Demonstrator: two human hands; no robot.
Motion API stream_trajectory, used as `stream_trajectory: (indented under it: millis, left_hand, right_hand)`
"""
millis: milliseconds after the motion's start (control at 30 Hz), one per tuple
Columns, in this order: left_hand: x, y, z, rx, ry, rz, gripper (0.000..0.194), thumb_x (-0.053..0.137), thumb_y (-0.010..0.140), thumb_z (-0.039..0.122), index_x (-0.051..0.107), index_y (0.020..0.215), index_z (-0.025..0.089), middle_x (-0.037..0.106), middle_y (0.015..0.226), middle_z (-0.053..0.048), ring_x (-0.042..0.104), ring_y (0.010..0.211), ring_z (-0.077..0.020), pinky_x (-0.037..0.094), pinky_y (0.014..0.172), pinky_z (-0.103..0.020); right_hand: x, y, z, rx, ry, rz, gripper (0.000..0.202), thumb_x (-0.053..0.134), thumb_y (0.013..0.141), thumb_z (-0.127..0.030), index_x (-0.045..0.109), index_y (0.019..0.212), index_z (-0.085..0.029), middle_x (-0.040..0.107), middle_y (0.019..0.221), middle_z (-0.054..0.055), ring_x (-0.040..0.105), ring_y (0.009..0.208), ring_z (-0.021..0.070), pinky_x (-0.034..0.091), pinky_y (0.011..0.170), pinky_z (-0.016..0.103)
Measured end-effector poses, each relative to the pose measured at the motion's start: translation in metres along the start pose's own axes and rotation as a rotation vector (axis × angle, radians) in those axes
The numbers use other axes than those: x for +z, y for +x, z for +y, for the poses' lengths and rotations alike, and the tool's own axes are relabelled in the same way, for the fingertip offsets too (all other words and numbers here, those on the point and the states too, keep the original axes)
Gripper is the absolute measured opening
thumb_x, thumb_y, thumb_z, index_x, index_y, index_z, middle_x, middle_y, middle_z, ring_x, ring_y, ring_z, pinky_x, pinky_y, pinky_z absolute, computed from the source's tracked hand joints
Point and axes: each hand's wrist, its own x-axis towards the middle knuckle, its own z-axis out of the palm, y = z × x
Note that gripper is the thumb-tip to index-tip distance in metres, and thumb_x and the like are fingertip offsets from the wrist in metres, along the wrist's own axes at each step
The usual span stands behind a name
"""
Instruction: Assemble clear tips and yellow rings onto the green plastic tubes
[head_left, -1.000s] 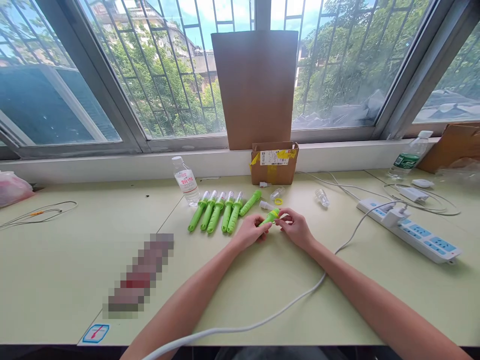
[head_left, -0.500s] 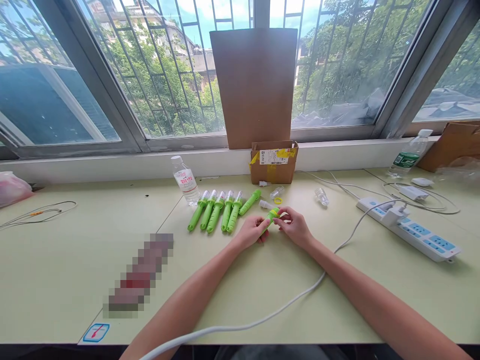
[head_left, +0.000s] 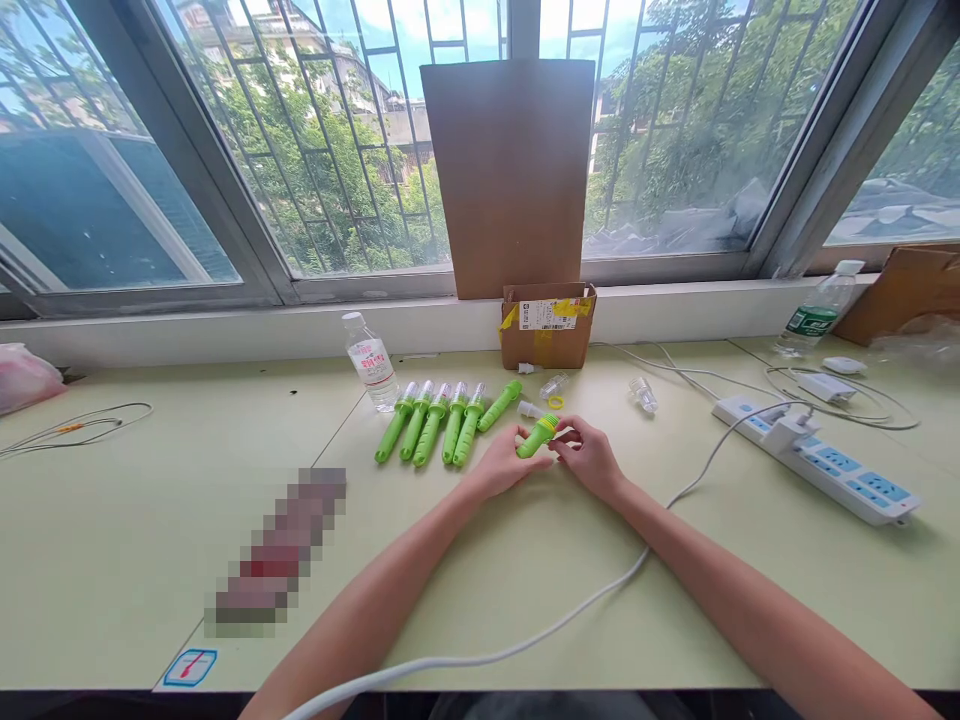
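Left hand (head_left: 499,465) and right hand (head_left: 592,458): both bare, fingers slim. Left forearm (head_left: 390,565) and right forearm (head_left: 727,575): bare along full visible length, smooth in outline, tapering toward narrow wrists. Bottom edge of view: dark grey clothing (head_left: 555,706), mostly cropped; garment type indeterminate. Fingernail detail too small to resolve.

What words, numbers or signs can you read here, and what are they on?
No words or numbers read clearly.
Red-lettered bottle: characters too blurred.
Green-labelled bottle: white marks, too small.
Small cardboard box: white label, print too small.
Blue-outlined sign: a red mark, no readable words.
Green piece at the left hand: no writing visible.
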Motion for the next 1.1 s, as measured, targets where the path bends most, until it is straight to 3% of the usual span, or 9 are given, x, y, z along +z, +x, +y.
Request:
stream_trajectory:
  millis: [133, 333, 667, 867, 1100]
  left_hand:
    - [0.0021, -0.001, -0.0007, 0.005, -0.028, 0.043, 0.032, 0.067, 0.071, 0.037, 0.043, 0.082, 0.021, 0.049, 0.051, 0.008, 0.044, 0.039, -0.0073, 0.033, 0.037, -0.018]
    - [0.0021, 0.0017, -0.005, 0.036, -0.085, 0.081, 0.03, 0.068, 0.069, 0.038, 0.048, 0.075, 0.018, 0.056, 0.062, 0.003, 0.053, 0.048, -0.0099, 0.039, 0.04, -0.02]
    - [-0.0034, 0.0031, -0.0027, 0.014, -0.028, -0.106, 0.037, 0.049, 0.082, 0.052, 0.055, 0.079, 0.016, 0.06, 0.066, -0.001, 0.054, 0.051, -0.0109, 0.042, 0.045, -0.022]
    - [-0.0023, 0.0, -0.0021, 0.019, 0.018, 0.01, 0.037, 0.065, 0.072, 0.048, 0.048, 0.088, 0.02, 0.051, 0.053, 0.007, 0.042, 0.04, -0.007, 0.031, 0.037, -0.018]
    - [-0.0002, 0.0023, -0.0057, 0.011, -0.102, 0.037, 0.034, 0.067, 0.07, 0.045, 0.049, 0.079, 0.017, 0.062, 0.069, 0.0, 0.056, 0.05, -0.0114, 0.042, 0.043, -0.021]
  right_hand:
    - [-0.0005, 0.0002, 0.0003, 0.006, -0.016, 0.016, 0.019, 0.061, 0.073, -0.037, 0.053, 0.083, -0.022, 0.065, 0.077, 0.002, 0.067, 0.069, 0.0209, 0.056, 0.054, 0.032]
    - [-0.0017, 0.0002, 0.0006, -0.004, -0.01, 0.014, 0.023, 0.063, 0.073, -0.04, 0.053, 0.083, -0.022, 0.065, 0.081, 0.003, 0.066, 0.069, 0.0201, 0.056, 0.053, 0.032]
    - [-0.0017, 0.0008, 0.0039, -0.03, -0.033, 0.005, 0.024, 0.064, 0.073, -0.04, 0.053, 0.082, -0.021, 0.065, 0.104, 0.007, 0.066, 0.068, 0.0172, 0.056, 0.054, 0.031]
    - [-0.0024, -0.0001, 0.0011, -0.031, -0.023, 0.009, 0.021, 0.063, 0.074, -0.037, 0.052, 0.08, -0.021, 0.064, 0.107, 0.007, 0.066, 0.068, 0.0169, 0.056, 0.054, 0.031]
    - [-0.002, 0.0004, 0.0001, -0.033, -0.018, 0.008, 0.021, 0.065, 0.074, -0.036, 0.053, 0.082, -0.021, 0.064, 0.101, 0.006, 0.066, 0.068, 0.0171, 0.056, 0.053, 0.03]
